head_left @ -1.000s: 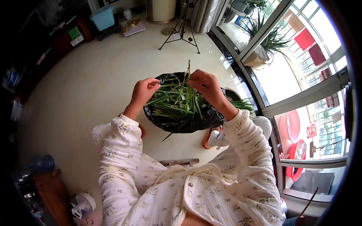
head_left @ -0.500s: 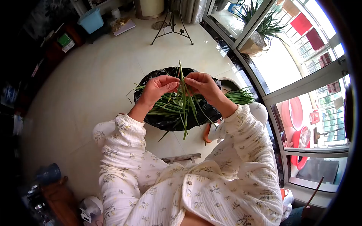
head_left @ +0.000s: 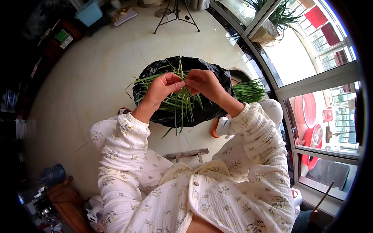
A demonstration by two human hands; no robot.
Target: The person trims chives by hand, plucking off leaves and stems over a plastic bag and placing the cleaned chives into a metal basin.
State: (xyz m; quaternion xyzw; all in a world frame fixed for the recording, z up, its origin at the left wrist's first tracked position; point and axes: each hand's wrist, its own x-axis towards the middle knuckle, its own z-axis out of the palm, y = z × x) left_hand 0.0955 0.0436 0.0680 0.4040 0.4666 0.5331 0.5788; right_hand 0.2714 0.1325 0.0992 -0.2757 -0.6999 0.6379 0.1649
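My left hand (head_left: 162, 90) and my right hand (head_left: 206, 84) meet fingertip to fingertip over the black plastic bag (head_left: 210, 110). Between them they pinch a small bunch of long green stalks (head_left: 181, 70), whose leaves hang down below the fingers. More loose green leaves (head_left: 171, 104) lie in the open bag under my hands, some hanging over its left rim. To the right of the bag, a thick bundle of green stalks (head_left: 249, 91) rests over a round basin (head_left: 237, 76).
A small wooden stool (head_left: 186, 153) stands between my legs. Ahead is a black metal stand (head_left: 176, 17), with a blue bin (head_left: 89, 13) at the upper left. A glass sliding door (head_left: 314, 83) runs along the right. A water bottle (head_left: 53, 174) is at the lower left.
My left hand has moved right from the bag's left side to meet my right hand at the stalks. The view has shifted, and the bag sits a little higher in it.
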